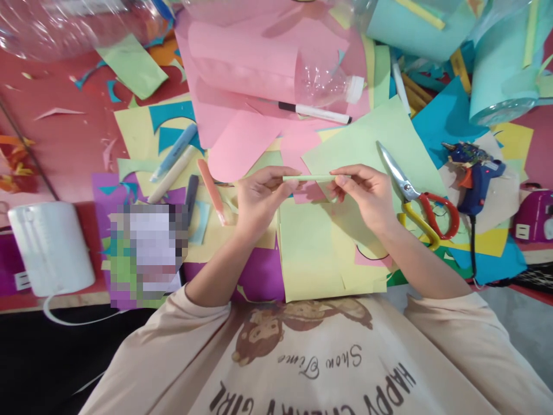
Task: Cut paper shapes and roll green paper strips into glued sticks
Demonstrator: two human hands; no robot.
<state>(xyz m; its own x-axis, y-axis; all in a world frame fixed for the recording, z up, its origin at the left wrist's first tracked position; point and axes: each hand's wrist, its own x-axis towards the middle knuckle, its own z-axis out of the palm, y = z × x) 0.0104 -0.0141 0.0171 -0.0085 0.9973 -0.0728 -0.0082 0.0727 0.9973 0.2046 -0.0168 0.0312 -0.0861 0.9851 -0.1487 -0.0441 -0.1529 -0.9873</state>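
A narrow light-green paper strip [317, 178] is stretched level between my two hands, above the coloured sheets. My left hand [263, 193] pinches its left end between thumb and fingers. At the other end, my right hand [365, 187] grips it the same way. Beneath the hands lie pale green paper [332, 248] and pink pieces. Just right of my right hand rest scissors [408, 187] with one red and one yellow handle, blades pointing away from me. Beyond the strip lies a plastic bottle [324, 78] wrapped in pink paper, with a black-and-white marker [315, 112] alongside.
A blue glue gun [479, 178] with its cord lies at the right, near teal-wrapped bottles [496, 75]. Several markers [175, 151] and paper scraps are scattered at the left. A white case [50, 248] stands at the left front edge, beside a blurred-out object [149, 248].
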